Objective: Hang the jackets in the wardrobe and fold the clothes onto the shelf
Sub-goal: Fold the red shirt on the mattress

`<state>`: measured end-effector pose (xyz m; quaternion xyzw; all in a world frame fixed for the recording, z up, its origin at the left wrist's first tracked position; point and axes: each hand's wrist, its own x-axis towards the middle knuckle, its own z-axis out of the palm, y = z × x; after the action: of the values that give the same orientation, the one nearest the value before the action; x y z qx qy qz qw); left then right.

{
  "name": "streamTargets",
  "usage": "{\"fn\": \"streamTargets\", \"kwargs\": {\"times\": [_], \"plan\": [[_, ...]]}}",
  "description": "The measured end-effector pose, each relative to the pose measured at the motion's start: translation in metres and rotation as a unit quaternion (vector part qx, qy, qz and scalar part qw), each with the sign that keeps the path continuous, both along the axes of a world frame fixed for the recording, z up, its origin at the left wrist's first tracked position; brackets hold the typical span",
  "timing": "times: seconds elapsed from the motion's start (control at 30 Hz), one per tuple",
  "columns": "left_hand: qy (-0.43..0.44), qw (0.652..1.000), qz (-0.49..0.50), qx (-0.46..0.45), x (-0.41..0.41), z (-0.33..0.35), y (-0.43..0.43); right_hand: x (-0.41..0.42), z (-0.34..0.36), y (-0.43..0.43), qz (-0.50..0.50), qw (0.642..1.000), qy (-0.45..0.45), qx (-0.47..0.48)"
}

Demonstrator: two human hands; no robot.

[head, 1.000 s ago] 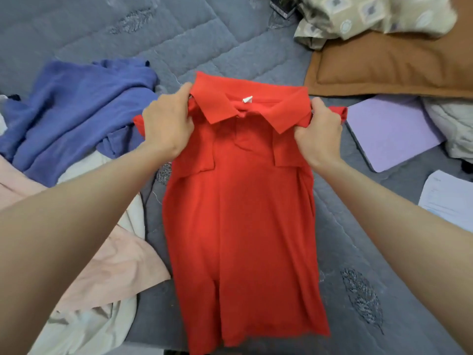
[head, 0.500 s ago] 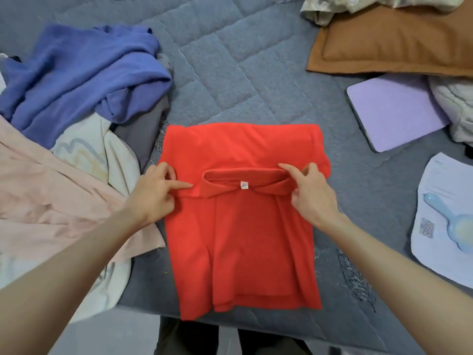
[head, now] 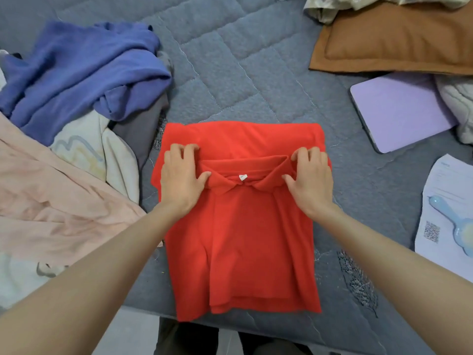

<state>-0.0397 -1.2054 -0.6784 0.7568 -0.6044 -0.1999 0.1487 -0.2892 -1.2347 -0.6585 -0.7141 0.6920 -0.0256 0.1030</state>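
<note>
On the grey quilted bed (head: 230,73), near its front edge, lies a red polo shirt (head: 243,239), folded into a rectangle with its collar (head: 243,172) facing up. The left hand (head: 181,178) and right hand (head: 309,180) rest on the shirt's shoulders, fingers curled into the fabric and thumbs on the collar ends, gripping it. A crumpled blue garment (head: 84,70) and a pink garment (head: 51,201) are heaped to the left. A brown pillow (head: 396,39), a lilac tablet (head: 399,108) and a printed sheet (head: 442,201) sit to the right.
</note>
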Motion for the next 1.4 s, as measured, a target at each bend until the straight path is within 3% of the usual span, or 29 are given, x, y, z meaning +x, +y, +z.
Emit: {"fn": "streamTargets", "kwargs": {"times": [0.07,0.13,0.27,0.37,0.53,0.63,0.93,1.03,1.2,1.4], "plan": [[-0.045,0.995,-0.088,-0.017,0.004,0.004,-0.013,0.003,0.001,-0.013,0.061,0.998,0.014,-0.007],[-0.089,0.984,-0.146,0.040,0.006,0.004,-0.034,0.007,0.002,-0.029,0.094,0.994,0.028,0.037],[-0.172,0.949,-0.175,0.200,0.005,0.003,-0.080,0.016,-0.002,-0.069,0.133,0.972,0.108,0.159],[-0.206,0.923,-0.210,0.247,0.001,0.003,-0.103,0.023,-0.006,-0.092,0.172,0.949,0.157,0.213],[-0.168,0.925,-0.250,0.233,0.005,-0.003,-0.104,0.027,-0.008,-0.103,0.203,0.936,0.163,0.237],[-0.207,0.925,-0.257,0.190,0.010,0.001,-0.100,0.023,-0.005,-0.100,0.190,0.942,0.160,0.225],[-0.300,0.938,-0.173,-0.031,0.010,0.029,-0.075,0.016,0.014,-0.072,0.138,0.980,0.134,-0.045],[-0.286,0.937,-0.185,-0.082,0.011,0.033,-0.038,0.009,0.018,-0.045,0.140,0.981,0.117,-0.071],[-0.225,0.941,-0.252,0.008,0.009,0.019,0.046,-0.011,0.014,0.019,0.169,0.980,0.101,0.014],[-0.199,0.929,-0.268,0.159,0.007,0.005,0.125,-0.034,-0.001,0.088,0.223,0.934,0.122,0.252]]}}
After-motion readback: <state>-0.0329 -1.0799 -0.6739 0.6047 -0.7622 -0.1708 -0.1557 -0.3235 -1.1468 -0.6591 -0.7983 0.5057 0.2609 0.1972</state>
